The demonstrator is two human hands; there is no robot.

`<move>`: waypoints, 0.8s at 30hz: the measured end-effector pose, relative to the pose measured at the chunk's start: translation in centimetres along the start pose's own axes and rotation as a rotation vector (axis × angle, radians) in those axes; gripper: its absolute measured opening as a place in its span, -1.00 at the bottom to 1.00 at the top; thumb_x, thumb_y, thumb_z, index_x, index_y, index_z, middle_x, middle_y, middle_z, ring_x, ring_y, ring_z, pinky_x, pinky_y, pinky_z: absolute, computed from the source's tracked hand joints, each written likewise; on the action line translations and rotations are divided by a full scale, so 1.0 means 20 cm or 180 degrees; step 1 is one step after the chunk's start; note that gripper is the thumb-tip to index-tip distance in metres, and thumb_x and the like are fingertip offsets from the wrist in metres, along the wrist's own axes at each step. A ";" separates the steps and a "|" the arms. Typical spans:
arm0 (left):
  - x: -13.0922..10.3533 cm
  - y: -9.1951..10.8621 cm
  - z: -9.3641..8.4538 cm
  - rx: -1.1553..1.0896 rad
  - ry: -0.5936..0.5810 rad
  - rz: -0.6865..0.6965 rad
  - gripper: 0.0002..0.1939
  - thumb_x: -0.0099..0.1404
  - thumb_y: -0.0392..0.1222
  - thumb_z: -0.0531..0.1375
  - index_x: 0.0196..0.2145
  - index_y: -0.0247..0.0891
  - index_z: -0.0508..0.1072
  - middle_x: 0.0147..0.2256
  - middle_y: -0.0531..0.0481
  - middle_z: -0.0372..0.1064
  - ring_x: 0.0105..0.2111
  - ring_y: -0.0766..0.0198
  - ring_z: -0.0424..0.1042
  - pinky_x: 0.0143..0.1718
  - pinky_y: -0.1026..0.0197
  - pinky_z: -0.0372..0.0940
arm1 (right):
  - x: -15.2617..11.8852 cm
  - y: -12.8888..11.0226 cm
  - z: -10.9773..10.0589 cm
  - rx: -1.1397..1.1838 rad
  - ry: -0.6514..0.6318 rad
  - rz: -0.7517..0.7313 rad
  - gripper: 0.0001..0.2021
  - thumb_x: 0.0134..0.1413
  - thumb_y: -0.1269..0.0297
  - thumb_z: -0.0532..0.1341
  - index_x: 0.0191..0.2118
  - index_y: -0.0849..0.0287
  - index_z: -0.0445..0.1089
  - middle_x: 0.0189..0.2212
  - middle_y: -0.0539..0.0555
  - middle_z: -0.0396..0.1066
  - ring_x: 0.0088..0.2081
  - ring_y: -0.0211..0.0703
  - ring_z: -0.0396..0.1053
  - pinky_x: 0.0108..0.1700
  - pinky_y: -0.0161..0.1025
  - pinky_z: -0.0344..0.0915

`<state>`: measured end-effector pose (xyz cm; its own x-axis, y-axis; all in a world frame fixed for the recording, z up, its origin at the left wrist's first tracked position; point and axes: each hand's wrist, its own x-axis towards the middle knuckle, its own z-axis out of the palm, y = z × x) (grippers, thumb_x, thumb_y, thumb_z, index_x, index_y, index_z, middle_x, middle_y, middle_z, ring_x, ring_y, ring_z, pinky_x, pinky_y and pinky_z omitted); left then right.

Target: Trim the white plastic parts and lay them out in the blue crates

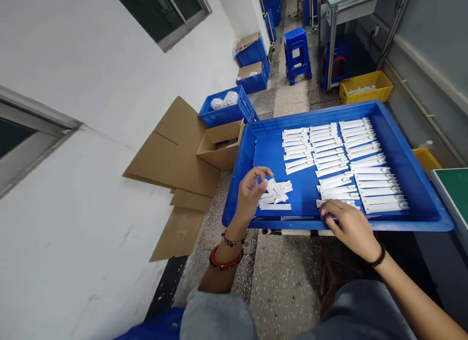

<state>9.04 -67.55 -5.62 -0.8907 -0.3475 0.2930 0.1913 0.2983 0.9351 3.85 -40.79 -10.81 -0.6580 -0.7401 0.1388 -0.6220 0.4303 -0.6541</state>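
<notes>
A large blue tray (268,152) in front of me holds several columns of long, narrow white plastic parts (331,154). Over the near left corner of the tray is my left hand (252,191), its thumb and index finger curved with a gap between them and nothing visible in them. Just beside it lies a loose, crossed heap of white parts (276,192). At the near end of the middle column, my right hand (349,228) has its fingertips closed at the left end of a white strip-shaped part (338,203), which the hand partly covers.
Flattened cardboard (179,150) and an open carton (221,147) stand left of the tray by the wall. Farther off are blue crates (228,110), a blue stool (297,54) and a yellow bin (367,89). A green-topped surface (453,189) adjoins the right side.
</notes>
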 end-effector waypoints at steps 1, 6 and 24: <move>0.03 -0.03 -0.02 0.0080 -0.0054 -0.0009 -0.75 0.25 -0.02 0.23 -0.43 -0.18 0.30 -0.24 -0.05 0.42 -0.14 0.14 0.38 0.02 0.08 0.25 | 0.00 0.00 0.00 0.0013 -0.0058 0.0021 -0.80 0.21 0.42 -0.01 -0.30 0.10 0.34 -0.28 0.05 0.49 -0.26 -0.06 0.47 -0.24 -0.15 0.31; 0.26 -0.20 -0.10 0.1343 -0.0819 0.0001 -0.84 0.18 -0.18 0.06 -0.54 -0.18 0.29 -0.34 -0.05 0.43 -0.21 0.13 0.39 -0.01 0.05 0.25 | 0.02 0.00 -0.05 0.0417 -0.0285 0.0049 -0.78 0.19 0.41 -0.02 -0.39 0.08 0.31 -0.39 0.02 0.47 -0.33 -0.10 0.43 -0.25 -0.19 0.29; 0.25 -0.43 0.02 0.3276 -0.2113 0.0119 -0.34 0.46 0.21 -0.08 0.31 -0.30 0.14 0.37 -0.30 -0.03 0.39 -0.10 -0.11 0.36 -0.25 -0.23 | 1.15 0.44 -0.02 -0.1555 -0.0008 0.0226 -0.52 0.24 0.42 -0.01 0.25 0.38 0.24 0.30 0.35 0.19 0.32 0.23 0.08 0.35 0.27 -0.21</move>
<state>2.84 -71.55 -12.23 -0.9865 0.1073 -0.1236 0.0742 0.9664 0.2462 -16.87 -53.75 -12.99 -0.7053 -0.7012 0.1044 -0.7024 0.6712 -0.2368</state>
